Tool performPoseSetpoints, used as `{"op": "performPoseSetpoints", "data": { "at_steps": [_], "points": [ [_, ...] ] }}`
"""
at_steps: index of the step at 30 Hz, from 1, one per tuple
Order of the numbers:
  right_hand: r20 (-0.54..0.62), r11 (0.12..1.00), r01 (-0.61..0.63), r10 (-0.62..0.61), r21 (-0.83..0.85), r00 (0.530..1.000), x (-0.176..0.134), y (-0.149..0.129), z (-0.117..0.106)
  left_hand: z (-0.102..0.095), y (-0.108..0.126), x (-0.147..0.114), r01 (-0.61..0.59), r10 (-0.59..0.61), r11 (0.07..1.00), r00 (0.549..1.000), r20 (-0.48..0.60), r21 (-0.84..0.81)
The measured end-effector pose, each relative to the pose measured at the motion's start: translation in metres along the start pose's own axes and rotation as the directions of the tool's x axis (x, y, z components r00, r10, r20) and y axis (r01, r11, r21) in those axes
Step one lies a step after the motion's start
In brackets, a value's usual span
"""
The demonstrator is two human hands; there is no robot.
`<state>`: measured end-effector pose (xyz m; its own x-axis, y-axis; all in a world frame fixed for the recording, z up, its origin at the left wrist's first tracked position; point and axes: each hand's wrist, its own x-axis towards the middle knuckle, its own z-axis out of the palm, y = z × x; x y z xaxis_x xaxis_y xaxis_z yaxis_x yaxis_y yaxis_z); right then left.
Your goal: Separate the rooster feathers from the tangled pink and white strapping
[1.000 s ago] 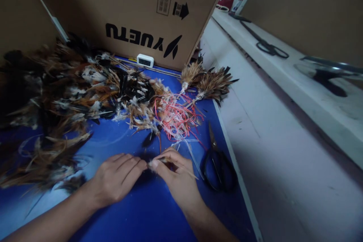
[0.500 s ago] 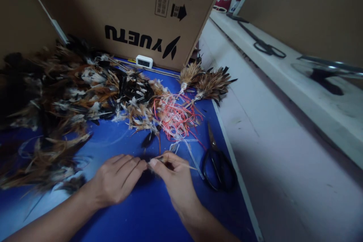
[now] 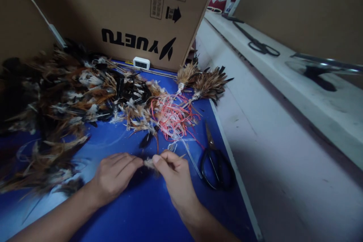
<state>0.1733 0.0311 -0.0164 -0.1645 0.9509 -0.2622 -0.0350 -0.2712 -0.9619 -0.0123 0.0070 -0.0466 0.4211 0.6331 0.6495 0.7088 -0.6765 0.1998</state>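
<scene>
Between my hands, low over the blue tabletop (image 3: 136, 211), is a small fluffy brown feather (image 3: 149, 163). My left hand (image 3: 117, 176) pinches one end of it, fingers folded together. My right hand (image 3: 174, 174) pinches the other side between thumb and forefinger, and a thin pale tip sticks out past its fingers. Just beyond them lies a tangle of pink and white strings (image 3: 172, 119). Black-handled scissors (image 3: 216, 162) rest to the right of my right hand. A big heap of brown, black and white feathers (image 3: 90, 90) spreads across the left.
Two tied feather bunches (image 3: 210, 83) lie at the table's back right. Behind stands a cardboard box (image 3: 127, 7), with a small white digital display (image 3: 141, 63) at its foot. A white ledge on the right holds another pair of scissors (image 3: 263, 48).
My hands have drawn slightly apart, so more of the fluffy feather shows between them. Less of the feather's pale end extends past my right hand. The view has shifted slightly.
</scene>
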Motion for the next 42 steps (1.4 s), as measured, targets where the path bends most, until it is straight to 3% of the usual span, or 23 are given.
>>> {"op": "performPoseSetpoints", "data": {
  "at_steps": [2, 3, 5, 7, 8, 10, 15, 19, 23, 27, 30, 33, 38, 42],
  "points": [
    [-0.057, 0.997, 0.08, -0.079, 0.013, 0.995, 0.002, -0.002, -0.008, 0.0, -0.001, 0.005, 0.191, -0.193, 0.973, 0.981, 0.003, -0.125],
    [-0.096, 0.993, 0.113, -0.11, 0.027, 0.989, 0.003, -0.002, -0.012, -0.001, -0.001, 0.007, 0.313, -0.311, 0.929, 0.95, 0.043, -0.197],
    [-0.177, 0.986, 0.155, -0.144, 0.053, 0.974, 0.007, -0.004, -0.021, -0.002, -0.003, 0.009, 0.556, -0.527, 0.76, 0.831, 0.182, -0.337],
    [-0.247, 0.984, 0.164, -0.143, 0.065, 0.958, 0.012, -0.004, -0.027, -0.003, -0.006, 0.01, 0.706, -0.65, 0.543, 0.696, 0.306, -0.454],
    [-0.273, 0.984, 0.165, -0.142, 0.062, 0.951, 0.014, -0.004, -0.029, -0.002, -0.007, 0.009, 0.739, -0.679, 0.448, 0.647, 0.346, -0.502],
    [-0.311, 0.985, 0.17, -0.148, 0.043, 0.939, 0.018, -0.003, -0.033, -0.001, -0.01, 0.009, 0.749, -0.71, 0.309, 0.592, 0.383, -0.586],
    [-0.315, 0.975, 0.182, -0.214, -0.127, 0.925, 0.029, -0.001, -0.041, 0.001, -0.009, 0.011, 0.689, -0.736, 0.058, 0.518, 0.436, -0.722],
    [-0.21, 0.879, 0.266, -0.368, -0.396, 0.906, 0.036, 0.004, -0.047, -0.003, -0.005, 0.015, 0.637, -0.739, -0.091, 0.472, 0.48, -0.766],
    [-0.024, 0.662, 0.388, -0.523, -0.642, 0.852, 0.04, 0.011, -0.044, -0.007, -0.002, 0.017, 0.607, -0.728, -0.158, 0.461, 0.507, -0.779],
    [0.169, 0.457, 0.431, -0.509, -0.778, 0.844, 0.046, 0.01, -0.03, -0.008, -0.001, 0.019, 0.584, -0.72, -0.164, 0.48, 0.501, -0.795],
    [0.211, 0.384, 0.41, -0.464, -0.828, 0.861, 0.056, 0.007, -0.019, -0.008, -0.001, 0.021, 0.575, -0.724, -0.147, 0.492, 0.484, -0.805],
    [0.197, 0.368, 0.364, -0.417, -0.856, 0.887, 0.068, 0.008, -0.012, -0.008, -0.002, 0.021, 0.568, -0.732, -0.127, 0.5, 0.464, -0.813],
    [0.186, 0.421, 0.352, -0.386, -0.836, 0.903, 0.071, 0.007, -0.017, -0.01, -0.004, 0.02, 0.557, -0.744, -0.125, 0.495, 0.449, -0.821],
    [0.17, 0.614, 0.354, -0.338, -0.705, 0.926, 0.052, -0.003, -0.034, -0.009, -0.005, 0.02, 0.554, -0.74, -0.133, 0.496, 0.454, -0.822]
  ]
}}
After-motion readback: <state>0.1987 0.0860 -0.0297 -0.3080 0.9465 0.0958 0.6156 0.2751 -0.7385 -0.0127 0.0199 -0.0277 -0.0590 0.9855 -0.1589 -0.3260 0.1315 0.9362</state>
